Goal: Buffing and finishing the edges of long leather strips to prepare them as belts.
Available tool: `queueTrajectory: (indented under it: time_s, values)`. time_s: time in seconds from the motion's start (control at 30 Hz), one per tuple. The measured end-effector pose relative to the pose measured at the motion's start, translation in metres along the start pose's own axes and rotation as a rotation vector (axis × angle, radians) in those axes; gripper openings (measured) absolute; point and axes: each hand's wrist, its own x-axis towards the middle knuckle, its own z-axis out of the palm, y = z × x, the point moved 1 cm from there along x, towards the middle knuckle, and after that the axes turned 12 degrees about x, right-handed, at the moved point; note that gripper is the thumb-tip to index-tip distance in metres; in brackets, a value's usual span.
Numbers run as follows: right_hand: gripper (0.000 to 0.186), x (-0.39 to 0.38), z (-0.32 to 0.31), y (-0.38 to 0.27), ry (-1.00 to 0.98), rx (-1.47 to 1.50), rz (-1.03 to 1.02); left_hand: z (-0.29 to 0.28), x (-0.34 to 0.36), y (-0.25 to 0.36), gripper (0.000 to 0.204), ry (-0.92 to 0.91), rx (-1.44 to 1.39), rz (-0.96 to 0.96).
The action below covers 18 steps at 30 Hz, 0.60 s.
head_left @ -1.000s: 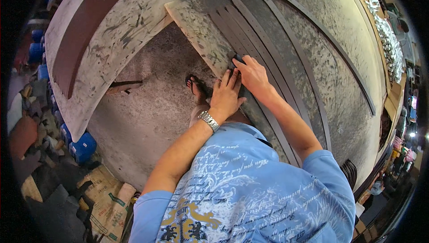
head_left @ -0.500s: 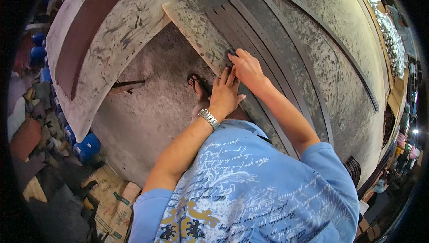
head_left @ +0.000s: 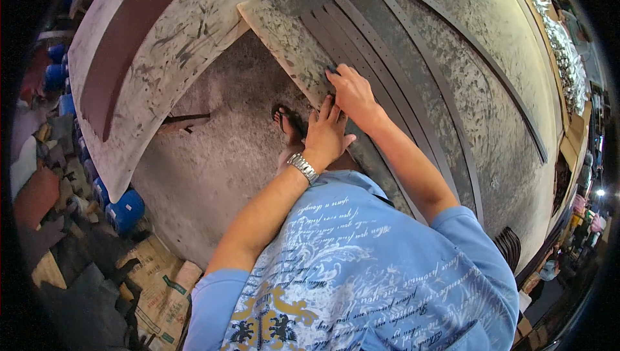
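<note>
Two bare hands work side by side near the left edge of the bench [head_left: 274, 23], with your right hand [head_left: 354, 92] a little farther forward than your left hand [head_left: 326, 135]. Your right fingers pinch a small dark piece [head_left: 331, 69], mostly hidden by the grip, just above the bench top. Your left hand lies palm down, its fingers slightly spread and pointing forward, the thumb out toward your right forearm; what lies under the palm is hard to tell. Several long dark strips [head_left: 361, 23] fan out on the bench, some grouped close beside your right hand and running under your right forearm, others lying apart farther right. Rows of small holes show along some of them. On your left, a broad brown band [head_left: 103, 83] curves over a pale board [head_left: 165, 54]. You wear a watch [head_left: 302, 167] on the left wrist and a blue shirt [head_left: 394, 254]. Below, your foot [head_left: 283, 120] shows on the floor [head_left: 206, 176], with a blue drum [head_left: 125, 211] and scraps [head_left: 39, 193] farther left.
</note>
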Motion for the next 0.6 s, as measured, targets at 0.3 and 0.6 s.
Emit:
queueTrajectory:
  time_s: [0.3, 0.6]
  values:
    - [0.034, -0.006, 0.002, 0.002, 0.020, -0.004, 0.044, 0.003, 0.002, -0.004, 0.069, 0.033, 0.012, 0.006]
    - [0.032, -0.005, 0.005, 0.002, 0.034, 0.014, 0.034, 0.006, 0.003, -0.005, 0.071, 0.017, 0.012, 0.008]
